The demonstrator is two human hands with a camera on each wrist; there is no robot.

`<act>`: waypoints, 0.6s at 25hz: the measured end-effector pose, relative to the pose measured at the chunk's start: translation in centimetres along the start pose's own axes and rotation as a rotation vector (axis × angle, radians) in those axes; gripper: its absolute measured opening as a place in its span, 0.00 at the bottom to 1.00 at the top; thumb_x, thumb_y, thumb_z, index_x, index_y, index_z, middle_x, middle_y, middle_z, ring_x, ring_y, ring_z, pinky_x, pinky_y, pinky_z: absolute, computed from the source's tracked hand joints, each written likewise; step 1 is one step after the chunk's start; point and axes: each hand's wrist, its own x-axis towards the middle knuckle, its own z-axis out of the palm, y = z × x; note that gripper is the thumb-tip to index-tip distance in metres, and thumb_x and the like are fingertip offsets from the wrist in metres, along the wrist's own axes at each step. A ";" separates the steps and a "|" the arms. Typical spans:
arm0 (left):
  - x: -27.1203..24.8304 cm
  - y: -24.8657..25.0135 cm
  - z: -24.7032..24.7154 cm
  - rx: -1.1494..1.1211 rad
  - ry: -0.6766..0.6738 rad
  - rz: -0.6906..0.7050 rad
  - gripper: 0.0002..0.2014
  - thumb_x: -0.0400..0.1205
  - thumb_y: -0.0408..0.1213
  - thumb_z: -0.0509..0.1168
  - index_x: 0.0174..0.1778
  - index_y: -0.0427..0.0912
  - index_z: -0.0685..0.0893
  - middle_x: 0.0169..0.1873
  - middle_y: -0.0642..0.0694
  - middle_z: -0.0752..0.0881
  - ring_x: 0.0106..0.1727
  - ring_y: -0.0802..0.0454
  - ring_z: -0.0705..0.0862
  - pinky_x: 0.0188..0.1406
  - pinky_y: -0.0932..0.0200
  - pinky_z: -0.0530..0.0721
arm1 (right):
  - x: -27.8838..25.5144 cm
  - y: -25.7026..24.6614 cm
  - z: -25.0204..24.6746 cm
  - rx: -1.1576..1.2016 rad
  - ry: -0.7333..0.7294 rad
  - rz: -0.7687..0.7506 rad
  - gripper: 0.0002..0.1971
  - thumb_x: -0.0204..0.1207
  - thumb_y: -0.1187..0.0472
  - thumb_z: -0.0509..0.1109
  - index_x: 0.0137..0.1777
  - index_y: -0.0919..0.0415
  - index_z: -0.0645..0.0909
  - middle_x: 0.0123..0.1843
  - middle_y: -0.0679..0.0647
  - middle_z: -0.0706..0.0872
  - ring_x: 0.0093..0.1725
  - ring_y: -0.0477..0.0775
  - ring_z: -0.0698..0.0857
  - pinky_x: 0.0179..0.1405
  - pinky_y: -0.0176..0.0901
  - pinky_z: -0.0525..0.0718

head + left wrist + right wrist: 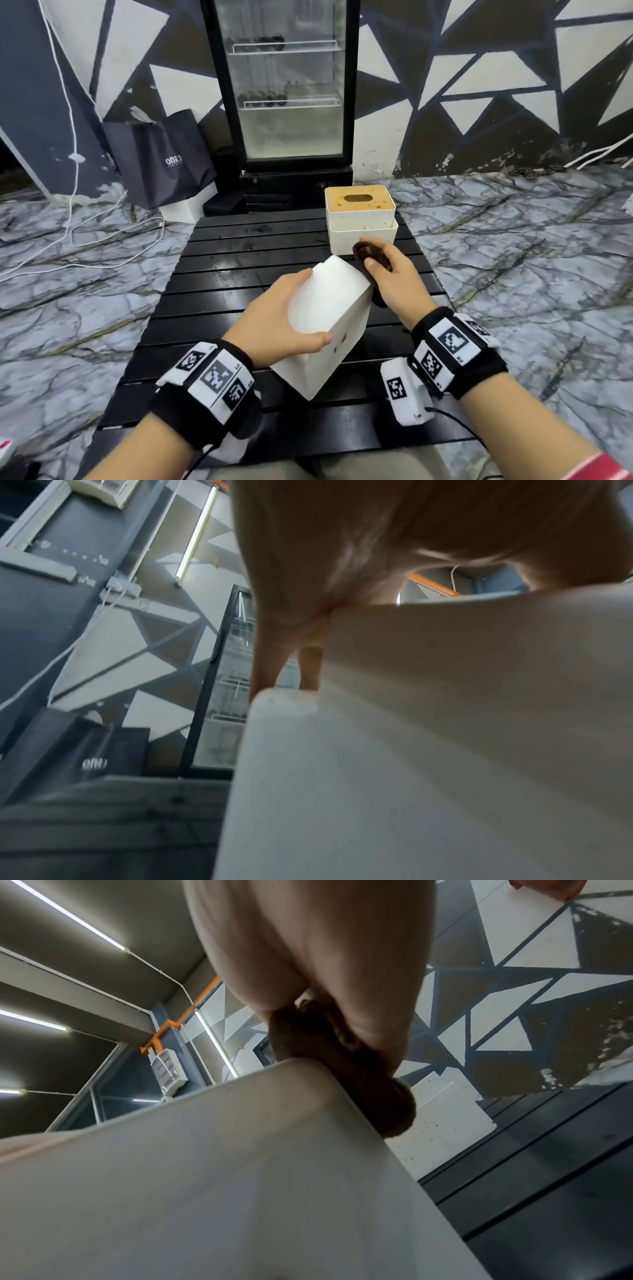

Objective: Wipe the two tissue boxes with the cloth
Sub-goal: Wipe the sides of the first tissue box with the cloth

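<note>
A white tissue box [329, 308] is tipped up on one edge over the black slatted table [219, 274]. My left hand [284, 308] grips its left side, fingers on the far top corner and thumb on the near face. The same box [428, 737] fills the left wrist view. My right hand [387, 274] holds a bunched dark brown cloth [371, 255] against the box's upper right edge. In the right wrist view the cloth [342, 1074] presses on the box's [222, 1177] corner. A second white tissue box [361, 219] with a wooden lid stands upright farther back on the table.
A glass-door fridge [284, 89] stands behind the table. A dark paper bag [164, 157] leans at its left, with white cables [73, 219] on the marble-patterned floor. The table's front edge lies close to my lap.
</note>
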 end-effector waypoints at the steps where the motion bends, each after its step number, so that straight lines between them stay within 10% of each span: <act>1: -0.1 -0.3 -0.6 0.050 -0.028 0.004 0.55 0.52 0.68 0.63 0.79 0.61 0.57 0.69 0.72 0.63 0.74 0.65 0.64 0.78 0.53 0.59 | -0.5 0.0 0.0 -0.005 -0.021 0.005 0.16 0.80 0.68 0.59 0.61 0.47 0.76 0.56 0.41 0.80 0.59 0.41 0.78 0.53 0.26 0.73; 3: -0.6 -1.4 -2.2 0.099 -0.060 0.009 0.55 0.53 0.67 0.64 0.79 0.64 0.54 0.74 0.71 0.60 0.76 0.67 0.60 0.82 0.47 0.50 | -2.0 0.0 -0.3 -0.013 -0.073 0.018 0.17 0.80 0.68 0.59 0.59 0.45 0.77 0.55 0.38 0.80 0.56 0.36 0.78 0.51 0.26 0.74; 7: -3.5 -4.4 -4.5 -0.051 -0.010 -0.028 0.47 0.57 0.64 0.64 0.73 0.72 0.51 0.75 0.70 0.56 0.76 0.71 0.57 0.68 0.84 0.55 | -3.3 0.2 -0.9 0.009 -0.152 0.055 0.18 0.79 0.67 0.61 0.54 0.39 0.79 0.55 0.44 0.84 0.55 0.47 0.82 0.56 0.39 0.80; 15: -4.2 -6.2 -2.1 -0.159 0.230 -0.061 0.61 0.50 0.79 0.67 0.79 0.64 0.51 0.79 0.64 0.53 0.77 0.72 0.52 0.73 0.68 0.54 | -3.4 -0.2 1.8 -0.031 -0.179 0.015 0.13 0.78 0.67 0.63 0.57 0.49 0.77 0.55 0.46 0.84 0.55 0.49 0.82 0.54 0.38 0.80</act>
